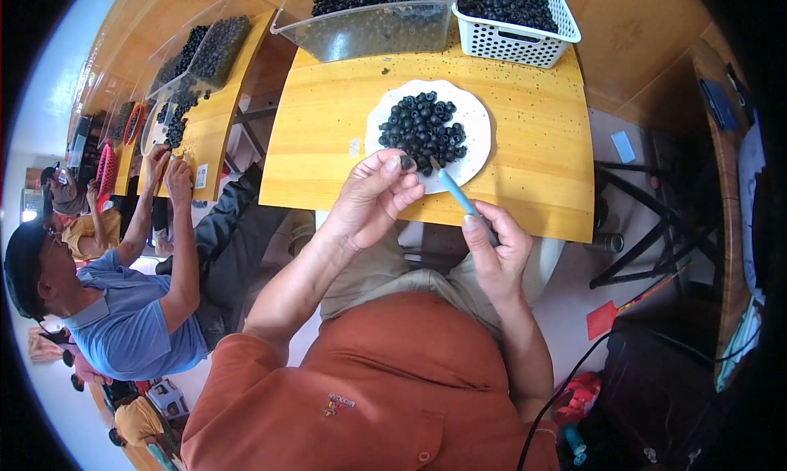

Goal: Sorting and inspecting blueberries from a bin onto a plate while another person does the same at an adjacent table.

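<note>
A white scalloped plate near the table's front edge carries a pile of small black round bead-like pieces, some showing a pale ring. Over its near rim, my left hand pinches one black bead-like piece between thumb and forefinger. My right hand grips a slim light-blue tool like a pen or pick. Its thin tip points up and left, close to the held piece. Whether the tip touches that piece I cannot tell.
Behind the plate on the wooden table stand a clear plastic bin and a white perforated basket, both full of black pieces. To the left, a person in blue works at another table. A red fly swatter is at right.
</note>
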Demonstrator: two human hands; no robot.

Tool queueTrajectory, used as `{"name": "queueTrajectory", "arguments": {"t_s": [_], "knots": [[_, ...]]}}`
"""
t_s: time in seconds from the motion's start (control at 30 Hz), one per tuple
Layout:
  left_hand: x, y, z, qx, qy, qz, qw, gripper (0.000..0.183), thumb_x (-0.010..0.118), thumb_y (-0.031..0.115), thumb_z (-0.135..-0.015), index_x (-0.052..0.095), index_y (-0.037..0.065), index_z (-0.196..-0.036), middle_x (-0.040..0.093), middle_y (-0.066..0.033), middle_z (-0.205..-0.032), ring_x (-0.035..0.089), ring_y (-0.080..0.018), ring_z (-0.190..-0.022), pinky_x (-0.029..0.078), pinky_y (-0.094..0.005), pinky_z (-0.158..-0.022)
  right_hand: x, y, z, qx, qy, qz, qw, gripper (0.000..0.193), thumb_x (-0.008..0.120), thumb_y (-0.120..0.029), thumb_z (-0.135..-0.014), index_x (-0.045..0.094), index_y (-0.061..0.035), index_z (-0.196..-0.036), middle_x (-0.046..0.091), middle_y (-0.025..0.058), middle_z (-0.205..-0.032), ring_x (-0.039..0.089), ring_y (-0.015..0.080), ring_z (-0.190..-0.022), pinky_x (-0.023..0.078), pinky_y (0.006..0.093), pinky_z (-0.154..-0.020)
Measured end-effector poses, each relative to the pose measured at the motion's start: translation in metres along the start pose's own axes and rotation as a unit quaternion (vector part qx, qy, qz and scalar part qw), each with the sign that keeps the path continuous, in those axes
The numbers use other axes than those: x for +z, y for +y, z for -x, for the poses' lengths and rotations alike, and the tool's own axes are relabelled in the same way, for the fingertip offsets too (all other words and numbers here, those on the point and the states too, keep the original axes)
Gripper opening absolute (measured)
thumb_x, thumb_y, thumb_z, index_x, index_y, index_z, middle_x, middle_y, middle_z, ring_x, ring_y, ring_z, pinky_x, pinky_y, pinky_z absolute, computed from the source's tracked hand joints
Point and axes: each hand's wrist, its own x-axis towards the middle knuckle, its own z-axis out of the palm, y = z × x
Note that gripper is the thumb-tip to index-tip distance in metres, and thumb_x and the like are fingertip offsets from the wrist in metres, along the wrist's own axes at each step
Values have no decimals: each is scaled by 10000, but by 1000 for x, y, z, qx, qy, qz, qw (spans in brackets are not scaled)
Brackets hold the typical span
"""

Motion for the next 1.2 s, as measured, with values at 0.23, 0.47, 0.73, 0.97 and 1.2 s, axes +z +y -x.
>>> {"name": "queueTrajectory", "arguments": {"t_s": [0.23,0.47,0.73,0.97,1.2], "knots": [[8,-9,5,-11,3,40,999,149,622,130,-932,616,50,-1058,675,-85,-975,681,-181,-902,590,-351,-846,8,-1,3,-28,-36,38,998,263,698,-190,-894,659,38,-1018,648,90,-725,594,112,-624,468,263,-564],[7,-13,9,-8,0,31,999,149,627,166,-934,605,77,-1053,663,-62,-1004,658,-169,-926,578,-330,-832,9,0,3,-68,-33,58,995,250,700,-180,-884,662,31,-1012,658,132,-740,626,172,-605,482,282,-555],[10,-17,15,-8,16,23,1000,128,612,167,-944,598,74,-1030,652,-60,-1012,651,-170,-928,569,-332,-862,8,4,2,-113,-22,68,991,224,713,-129,-861,662,38,-1001,639,136,-716,623,210,-590,481,314,-545],[15,-17,18,9,-2,21,1000,180,647,158,-916,628,79,-1077,622,-94,-1021,635,-177,-901,581,-350,-845,4,-1,3,-134,-20,81,987,214,712,-83,-846,660,40,-1013,620,138,-698,617,217,-590,472,316,-539],[39,-9,29,39,-107,-6,993,140,642,186,-929,633,68,-1004,599,-70,-897,580,-170,-840,557,-337,-791,-26,14,-10,18,150,28,988,238,673,-120,-913,669,65,-1062,671,43,-836,578,76,-742,484,236,-652]]}}
